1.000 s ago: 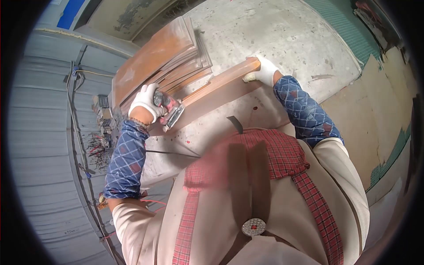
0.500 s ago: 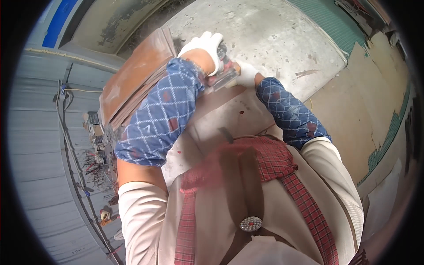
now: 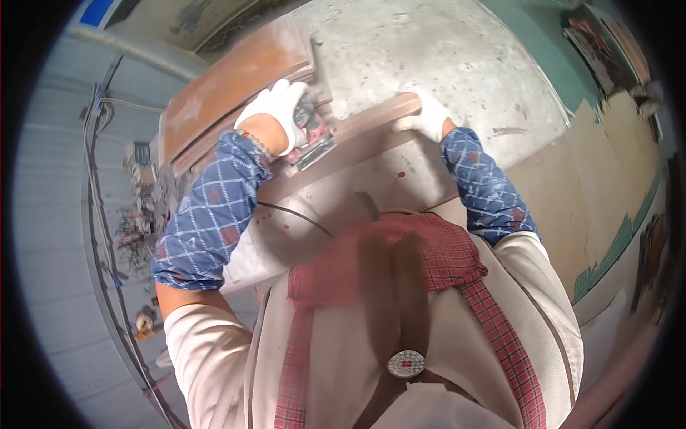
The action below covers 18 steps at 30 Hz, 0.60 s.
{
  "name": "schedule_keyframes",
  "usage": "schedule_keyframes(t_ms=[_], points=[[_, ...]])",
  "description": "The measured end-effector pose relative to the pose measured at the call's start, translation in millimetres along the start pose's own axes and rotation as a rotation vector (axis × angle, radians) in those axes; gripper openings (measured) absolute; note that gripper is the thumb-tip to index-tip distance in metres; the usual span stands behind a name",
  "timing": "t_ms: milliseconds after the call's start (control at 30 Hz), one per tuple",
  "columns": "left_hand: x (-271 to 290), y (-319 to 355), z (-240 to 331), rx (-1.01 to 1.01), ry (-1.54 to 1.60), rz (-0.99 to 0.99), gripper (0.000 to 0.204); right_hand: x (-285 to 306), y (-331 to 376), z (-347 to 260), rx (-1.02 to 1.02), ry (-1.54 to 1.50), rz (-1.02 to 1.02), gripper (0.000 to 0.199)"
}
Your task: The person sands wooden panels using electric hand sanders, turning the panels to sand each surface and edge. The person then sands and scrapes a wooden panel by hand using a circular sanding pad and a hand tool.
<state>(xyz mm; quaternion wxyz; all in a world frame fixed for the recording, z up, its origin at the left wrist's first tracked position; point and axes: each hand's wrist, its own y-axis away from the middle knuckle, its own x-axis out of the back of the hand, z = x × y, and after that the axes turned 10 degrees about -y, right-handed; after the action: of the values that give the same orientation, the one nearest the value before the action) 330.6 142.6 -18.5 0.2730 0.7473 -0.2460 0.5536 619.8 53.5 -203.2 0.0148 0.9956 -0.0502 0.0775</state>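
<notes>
Here, a board [image 3: 361, 146] on speckled worktop [image 3: 443, 57], grey wall [image 3: 53, 236] leftward.

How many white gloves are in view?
2: one on the left hand, which holds the handheld tool; one on the right hand, which grips the right end of the brown board. Others could be hidden in the clutter at left.

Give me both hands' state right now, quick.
Left hand: closed around a red-and-black handheld tool.
Right hand: closed on the right end of a brown board.
</notes>
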Motion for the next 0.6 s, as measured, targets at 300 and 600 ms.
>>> schedule_keyframes(t_ms=[300,600], points=[[-84,74,-109,0.346,0.035,-0.058,0.08,42,-39,63,0.073,0.08,0.001,0.084],[-157,169,-198,0.863,-0.045,-0.197,0.089,75,-66,124,-0.025,-0.181,-0.04,0.071]])
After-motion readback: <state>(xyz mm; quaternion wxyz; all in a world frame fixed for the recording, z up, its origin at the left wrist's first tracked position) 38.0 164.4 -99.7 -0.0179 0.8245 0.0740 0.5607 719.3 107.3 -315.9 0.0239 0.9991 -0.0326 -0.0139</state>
